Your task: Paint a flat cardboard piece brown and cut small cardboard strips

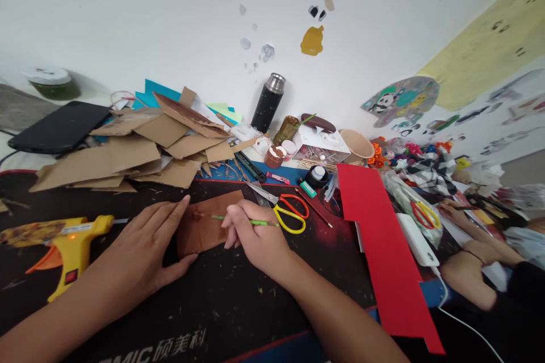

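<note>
A brown rectangular piece of cardboard (pixel 206 238) lies on the black mat (pixel 221 306), with a darker wet-looking patch near its upper left. My left hand (pixel 149 244) rests flat at the cardboard's left edge, fingers spread. My right hand (pixel 255 235) pinches a thin green brush (pixel 218 217) above the cardboard's right part, and the brush's tip points left, close to the dark patch. Scissors with red and yellow handles (pixel 290 220) lie just beyond my right hand. A yellow glue gun (pixel 79 244) lies left of my left hand.
Cardboard scraps (pixel 128 153) are piled at the back left. Behind the mat stand a black bottle (pixel 268 105) and a small brown paint jar (pixel 275 156). Red card (pixel 383 255) and a white power bank (pixel 416 238) lie on the right, near another person's arm (pixel 477 238).
</note>
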Demonstrator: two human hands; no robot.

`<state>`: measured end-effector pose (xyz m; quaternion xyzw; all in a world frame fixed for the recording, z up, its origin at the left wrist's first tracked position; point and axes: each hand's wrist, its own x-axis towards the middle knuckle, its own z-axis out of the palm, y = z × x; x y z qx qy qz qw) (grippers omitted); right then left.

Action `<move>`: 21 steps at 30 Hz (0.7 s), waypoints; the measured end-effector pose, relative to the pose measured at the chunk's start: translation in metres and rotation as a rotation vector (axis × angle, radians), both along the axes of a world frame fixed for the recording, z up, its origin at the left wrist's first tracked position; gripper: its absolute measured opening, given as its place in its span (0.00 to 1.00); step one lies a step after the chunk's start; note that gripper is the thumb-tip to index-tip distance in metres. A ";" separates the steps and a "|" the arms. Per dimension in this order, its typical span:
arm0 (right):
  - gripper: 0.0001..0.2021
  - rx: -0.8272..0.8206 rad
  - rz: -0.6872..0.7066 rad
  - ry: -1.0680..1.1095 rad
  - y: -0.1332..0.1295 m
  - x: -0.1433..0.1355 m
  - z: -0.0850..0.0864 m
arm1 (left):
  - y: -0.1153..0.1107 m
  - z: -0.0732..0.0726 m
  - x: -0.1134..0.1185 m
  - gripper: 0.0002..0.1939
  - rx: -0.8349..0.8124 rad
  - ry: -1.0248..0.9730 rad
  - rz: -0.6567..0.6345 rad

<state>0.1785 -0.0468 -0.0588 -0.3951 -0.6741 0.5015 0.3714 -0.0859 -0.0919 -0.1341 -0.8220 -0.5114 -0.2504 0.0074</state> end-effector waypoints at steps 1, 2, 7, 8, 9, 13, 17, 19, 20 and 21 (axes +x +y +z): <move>0.28 0.000 -0.002 -0.004 0.003 -0.002 -0.002 | 0.000 0.000 0.000 0.53 -0.003 -0.006 0.002; 0.28 0.004 0.000 -0.016 0.005 -0.004 -0.003 | 0.000 0.000 0.000 0.53 -0.006 -0.011 0.003; 0.28 -0.015 -0.026 -0.034 0.015 -0.013 -0.003 | 0.001 0.002 0.000 0.53 -0.022 0.003 -0.003; 0.29 -0.022 -0.030 -0.025 0.015 -0.012 -0.003 | 0.001 0.003 0.000 0.54 -0.022 0.002 -0.004; 0.29 -0.026 -0.029 -0.017 0.014 -0.011 -0.003 | 0.001 0.003 0.000 0.54 -0.022 -0.001 -0.004; 0.30 -0.054 -0.004 0.033 0.001 0.000 -0.004 | 0.001 0.005 0.000 0.53 -0.014 0.014 -0.007; 0.30 -0.123 -0.010 0.059 -0.016 0.015 -0.003 | 0.001 0.007 0.001 0.54 -0.002 0.028 -0.011; 0.31 -0.153 -0.004 0.063 -0.024 0.023 0.000 | 0.001 0.007 0.001 0.54 0.002 0.023 -0.008; 0.32 -0.169 -0.002 0.059 -0.027 0.026 0.002 | 0.001 0.007 0.002 0.54 0.001 0.021 -0.004; 0.33 -0.183 0.001 0.054 -0.029 0.028 0.004 | 0.001 0.007 0.002 0.53 -0.001 0.019 -0.001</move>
